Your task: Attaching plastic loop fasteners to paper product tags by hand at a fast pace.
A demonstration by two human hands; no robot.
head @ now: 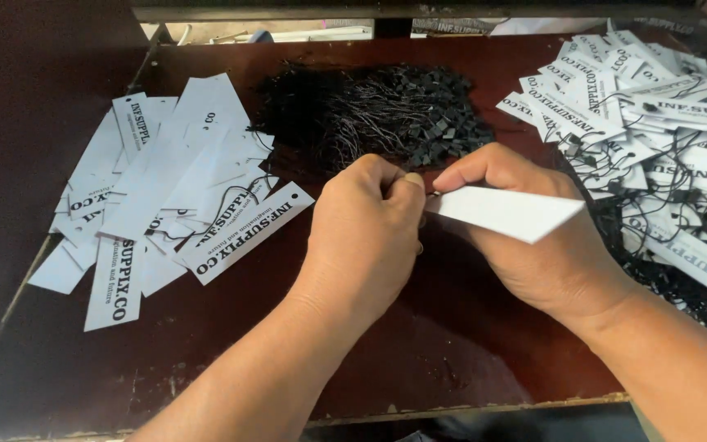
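While strung tags (664,123) are heaped at right and bare tags (165,180) wait at left, one tag (509,213) is pinched by the right hand (525,237) as a cord (431,195) is nipped in the closed left hand (366,221).

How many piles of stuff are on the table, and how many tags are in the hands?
Piles of white tags without strings: 1, at the left
Piles of black strings: 1, in the middle
Piles of white tags with strings: 1, at the right
White tags held between left hand and right hand: 1
Total: 4
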